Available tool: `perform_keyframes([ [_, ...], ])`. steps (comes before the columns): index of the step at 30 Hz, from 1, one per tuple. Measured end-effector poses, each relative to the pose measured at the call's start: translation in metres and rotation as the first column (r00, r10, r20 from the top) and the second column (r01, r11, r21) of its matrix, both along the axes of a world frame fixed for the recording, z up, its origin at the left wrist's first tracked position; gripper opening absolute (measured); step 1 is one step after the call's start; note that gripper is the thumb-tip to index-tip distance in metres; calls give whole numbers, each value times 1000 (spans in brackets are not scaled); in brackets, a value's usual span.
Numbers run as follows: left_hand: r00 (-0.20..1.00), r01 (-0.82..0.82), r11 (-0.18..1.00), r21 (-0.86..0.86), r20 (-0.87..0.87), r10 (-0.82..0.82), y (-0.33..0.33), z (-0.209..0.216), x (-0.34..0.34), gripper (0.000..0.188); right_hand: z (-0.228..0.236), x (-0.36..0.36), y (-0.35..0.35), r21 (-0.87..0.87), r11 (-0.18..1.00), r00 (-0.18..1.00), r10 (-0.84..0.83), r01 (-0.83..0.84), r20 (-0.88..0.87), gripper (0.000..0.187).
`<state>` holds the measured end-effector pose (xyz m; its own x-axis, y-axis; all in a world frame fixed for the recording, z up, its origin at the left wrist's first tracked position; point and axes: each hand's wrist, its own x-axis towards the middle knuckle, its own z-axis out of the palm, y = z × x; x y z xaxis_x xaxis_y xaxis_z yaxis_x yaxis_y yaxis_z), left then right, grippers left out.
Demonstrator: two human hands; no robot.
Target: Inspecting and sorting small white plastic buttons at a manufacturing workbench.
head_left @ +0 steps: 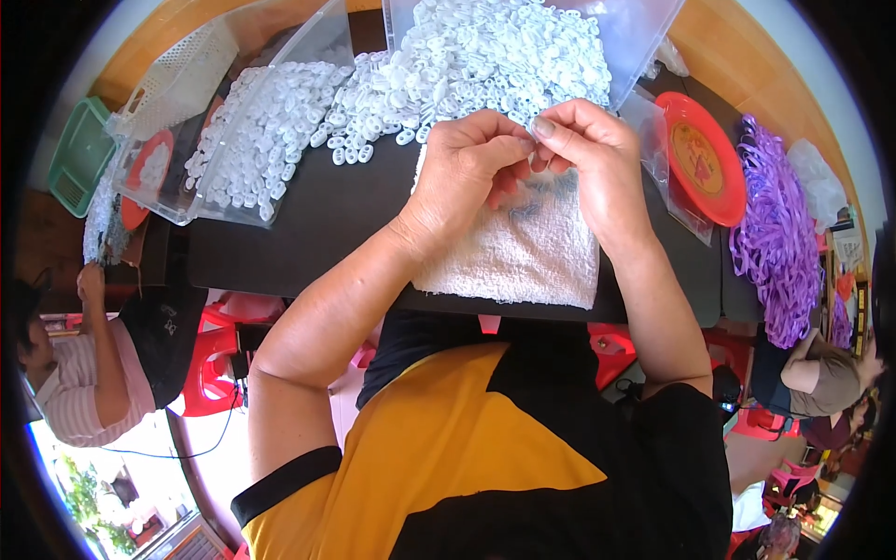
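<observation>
Above a white towel (pixel 513 261), my left hand (pixel 464 166) and my right hand (pixel 597 154) meet at the fingertips. Both are closed in a pinch, thumbs against the fingers. Whatever lies between them is too small and covered to make out. Just beyond my hands, a heap of small white oval plastic pieces with holes (pixel 504 56) spills from a clear bin onto the dark table (pixel 308 238). More of the same pieces (pixel 252 131) lie in a tilted clear plastic bin to the left. Dark smudges mark the towel under my fingers.
A red round plate (pixel 728 177) sits on the right, overlapping clear plastic. Past it hangs a big bundle of purple ribbons (pixel 775 224). At far left are a green tray (pixel 79 154) and a white perforated basket (pixel 187 75). Other people sit at both sides, near red stools (pixel 210 369).
</observation>
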<state>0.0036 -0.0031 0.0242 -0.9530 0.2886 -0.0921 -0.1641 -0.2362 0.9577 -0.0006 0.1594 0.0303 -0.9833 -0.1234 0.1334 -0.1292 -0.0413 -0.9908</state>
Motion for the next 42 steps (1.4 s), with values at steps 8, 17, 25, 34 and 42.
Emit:
perform_keyframes([
  [8,953,-82,986,-145,-300,35,-6,-11,-5,14,12,-6,15,-84,986,978,-155,144,-143,12],
  [17,996,-17,993,-120,-93,6,-3,0,-3,12,6,36,26,800,559,935,355,-220,9,9],
  [25,1000,11,1000,-5,-5,-11,-5,0,-3,13,23,9,16,520,854,935,194,-12,-296,14],
  [34,994,62,988,144,82,-74,-10,-1,-11,11,4,-12,20,333,939,907,213,-87,-362,11],
  [42,905,-269,892,-363,-412,105,-1,-18,-16,13,-3,-15,34,101,994,988,55,-40,-145,6],
])
